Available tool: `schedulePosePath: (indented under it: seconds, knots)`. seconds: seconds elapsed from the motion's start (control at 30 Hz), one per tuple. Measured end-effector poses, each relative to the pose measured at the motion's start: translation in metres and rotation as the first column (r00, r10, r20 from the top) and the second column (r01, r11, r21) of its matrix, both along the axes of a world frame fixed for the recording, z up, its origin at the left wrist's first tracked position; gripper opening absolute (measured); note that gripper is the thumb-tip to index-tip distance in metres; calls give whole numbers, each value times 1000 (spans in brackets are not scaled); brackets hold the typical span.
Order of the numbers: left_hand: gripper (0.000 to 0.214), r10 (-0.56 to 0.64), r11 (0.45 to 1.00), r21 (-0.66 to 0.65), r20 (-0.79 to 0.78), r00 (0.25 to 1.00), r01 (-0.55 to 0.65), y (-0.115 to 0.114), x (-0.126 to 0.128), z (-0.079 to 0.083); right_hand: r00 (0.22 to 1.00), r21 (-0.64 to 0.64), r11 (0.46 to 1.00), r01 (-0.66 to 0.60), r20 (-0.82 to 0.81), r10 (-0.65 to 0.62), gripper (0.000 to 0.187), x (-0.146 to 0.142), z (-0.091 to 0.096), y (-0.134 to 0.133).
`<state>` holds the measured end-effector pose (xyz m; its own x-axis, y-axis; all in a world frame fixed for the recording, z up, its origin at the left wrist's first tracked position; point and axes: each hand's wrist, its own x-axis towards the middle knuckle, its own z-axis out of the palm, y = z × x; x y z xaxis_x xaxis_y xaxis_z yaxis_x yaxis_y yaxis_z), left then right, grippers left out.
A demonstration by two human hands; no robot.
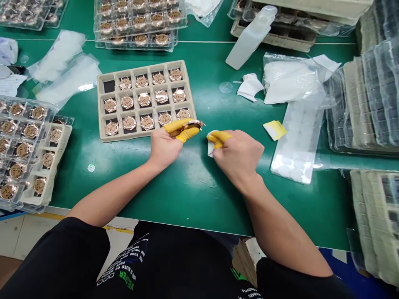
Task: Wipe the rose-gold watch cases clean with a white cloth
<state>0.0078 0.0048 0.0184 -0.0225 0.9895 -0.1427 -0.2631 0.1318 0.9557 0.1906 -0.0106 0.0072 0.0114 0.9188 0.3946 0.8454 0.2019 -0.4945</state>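
Between the yellow finger cots of my left hand [170,143] is a rose-gold watch case [192,124], held tilted on edge above the front right corner of a beige tray [146,105]. That tray carries rows of similar watch cases, back covers up, and its far left pocket shows only dark lining. My right hand [237,151], also with yellow finger cots, pinches a folded white cloth [210,145] a short way to the right of the watch case. Cloth and watch case are apart.
Stacked watch trays stand at the left [18,153] and the back [140,25]. A white plastic bottle [251,39] lies behind my right hand. Rightward are a bag of white wipes [288,81], a yellow-white pad [274,130] and piled clear trays [368,99].
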Motion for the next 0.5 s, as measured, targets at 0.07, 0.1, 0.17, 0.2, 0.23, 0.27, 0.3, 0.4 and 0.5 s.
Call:
schedulePosePath:
  seconds: [0.07, 0.1, 0.17, 0.2, 0.23, 0.27, 0.3, 0.4, 0.5]
  knots:
    - [26, 40, 998, -50, 53, 998, -37, 4, -1, 0, 944, -33, 998, 49, -326, -57, 18, -5, 3, 1]
    - [29, 40, 996, -79, 82, 996, -34, 4, -1, -1, 870, -50, 997, 59, -488, -76, 22, -9, 3, 2]
    - [32, 3, 993, -118, 151, 989, 15, 3, 3, -4, 706, -93, 994, 59, -700, -108, 32, -18, 3, 2]
    - [32, -21, 992, -117, 180, 983, 43, 1, 5, -5, 649, -120, 992, 44, -751, -119, 36, -23, 2, 2]
    - [32, -43, 992, -107, 199, 979, 66, 0, 7, -6, 611, -146, 989, 25, -781, -131, 38, -27, 1, 1]
    - [32, -58, 993, -93, 206, 977, 78, -2, 9, -7, 586, -168, 986, 8, -798, -141, 40, -31, 0, 1]
    - [32, -61, 994, -82, 202, 978, 79, -3, 11, -8, 571, -182, 983, -8, -808, -145, 40, -33, -1, 0]
    - [34, -58, 994, -87, 166, 984, 73, -5, 11, -6, 575, -188, 981, -47, -808, -128, 39, -35, -3, -3]
    - [37, -73, 991, -100, 133, 988, 87, -7, 8, -6, 684, -145, 987, -61, -727, -65, 30, -31, -4, -4]
